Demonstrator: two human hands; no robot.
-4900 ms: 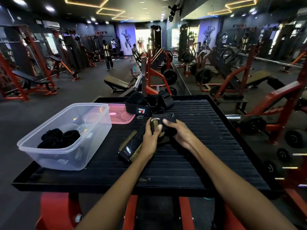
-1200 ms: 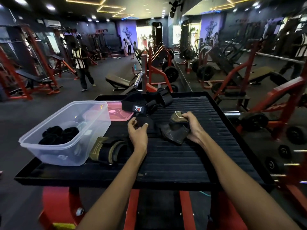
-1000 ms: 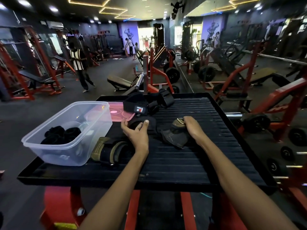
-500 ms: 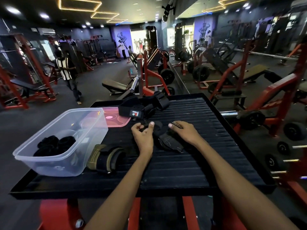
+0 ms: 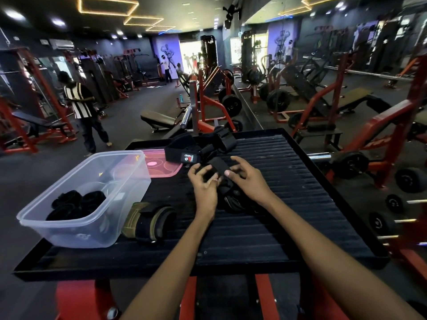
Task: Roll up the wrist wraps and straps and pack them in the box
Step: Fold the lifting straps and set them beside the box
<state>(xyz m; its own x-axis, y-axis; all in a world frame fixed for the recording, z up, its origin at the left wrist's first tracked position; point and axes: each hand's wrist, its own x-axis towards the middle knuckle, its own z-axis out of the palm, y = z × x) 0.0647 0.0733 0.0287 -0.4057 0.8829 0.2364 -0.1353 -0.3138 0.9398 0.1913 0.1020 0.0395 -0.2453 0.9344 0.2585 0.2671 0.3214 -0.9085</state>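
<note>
Left hand (image 5: 204,184) and right hand (image 5: 248,179) apparently pinch black strap (image 5: 218,167) between them.

Dim interior, dark walls and ceiling. Light sources: glowing yellow rectangular ceiling strips (image 5: 108,5), small white ceiling spotlights (image 5: 57,21), overexposed bright doorway at the far end (image 5: 190,54). Wide-angle distortion bends red metal machine frames (image 5: 390,116) at the edges. Black ribbed surface (image 5: 288,204) shows weak sheen. Black straps lose detail in shadow. Slight softness throughout.
</note>
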